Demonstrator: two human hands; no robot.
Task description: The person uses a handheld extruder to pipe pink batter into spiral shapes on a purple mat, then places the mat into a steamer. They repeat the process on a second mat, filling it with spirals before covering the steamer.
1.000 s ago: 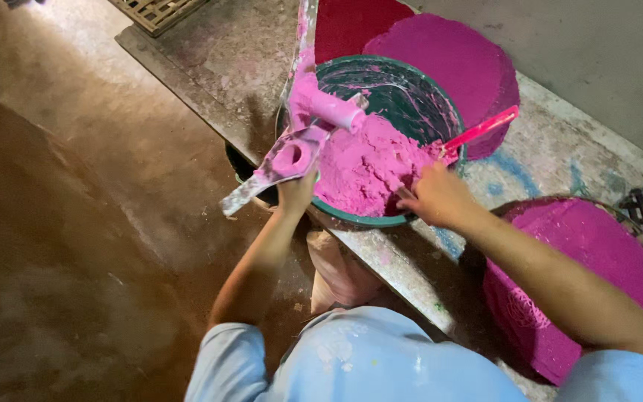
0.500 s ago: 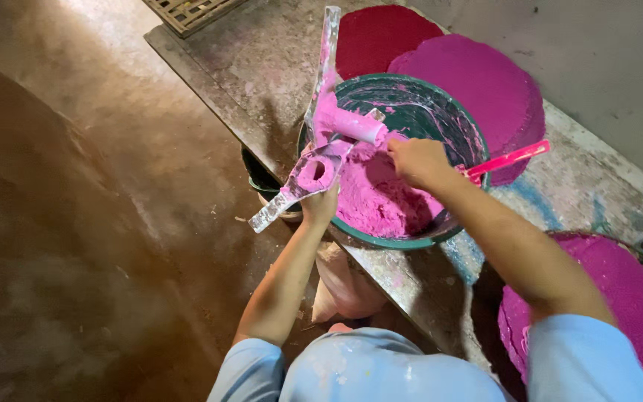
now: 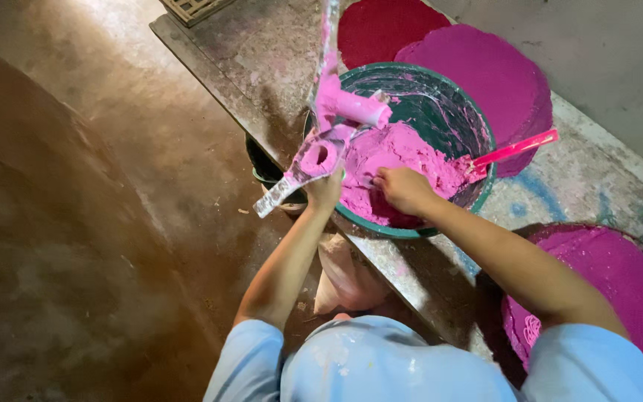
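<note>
Scooping stage: my left hand [image 3: 324, 187] grips the pink-caked mould [image 3: 320, 152], right hand [image 3: 403, 187] pinching powder [image 3: 396, 152] in the basin [image 3: 485, 138]; next, press firmly.

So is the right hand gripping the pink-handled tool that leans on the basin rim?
No. The right hand rests in the pink paste inside the green basin, while the pink-handled tool lies apart on the far rim.

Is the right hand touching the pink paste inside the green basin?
Touching. The head view shows the right hand with its fingers pressed into the pink paste in the green basin, no gap visible.
</note>
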